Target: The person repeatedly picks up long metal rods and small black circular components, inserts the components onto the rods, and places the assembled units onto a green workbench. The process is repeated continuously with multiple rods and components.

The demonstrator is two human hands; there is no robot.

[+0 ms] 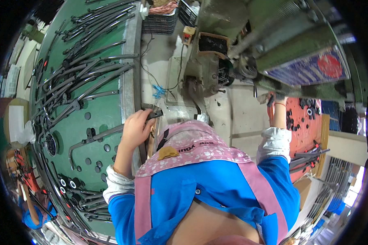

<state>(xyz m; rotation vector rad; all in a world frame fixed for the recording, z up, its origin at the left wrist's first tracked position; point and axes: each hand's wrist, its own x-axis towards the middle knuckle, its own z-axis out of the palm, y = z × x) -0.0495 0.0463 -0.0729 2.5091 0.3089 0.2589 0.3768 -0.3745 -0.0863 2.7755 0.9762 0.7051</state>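
Note:
My left hand [135,127] is closed round a bent dark metal tube [99,135] at the edge of the green table. The tube's hooked end lies over the table to the left. A black fitting [155,113] sticks out past my fingers at its other end. My right hand [279,99] reaches forward over the red table on the right, beneath the green machine [310,45]. The machine's lower edge and shadow obscure its fingers, so what they hold, if anything, does not show.
Many dark tubes [90,73] cover the green table [110,108], with several black round caps [106,147] among them. A small bowl [51,144] stands at its left. Black parts lie on the red table [295,139]. A switch box [188,35] with a cable is ahead.

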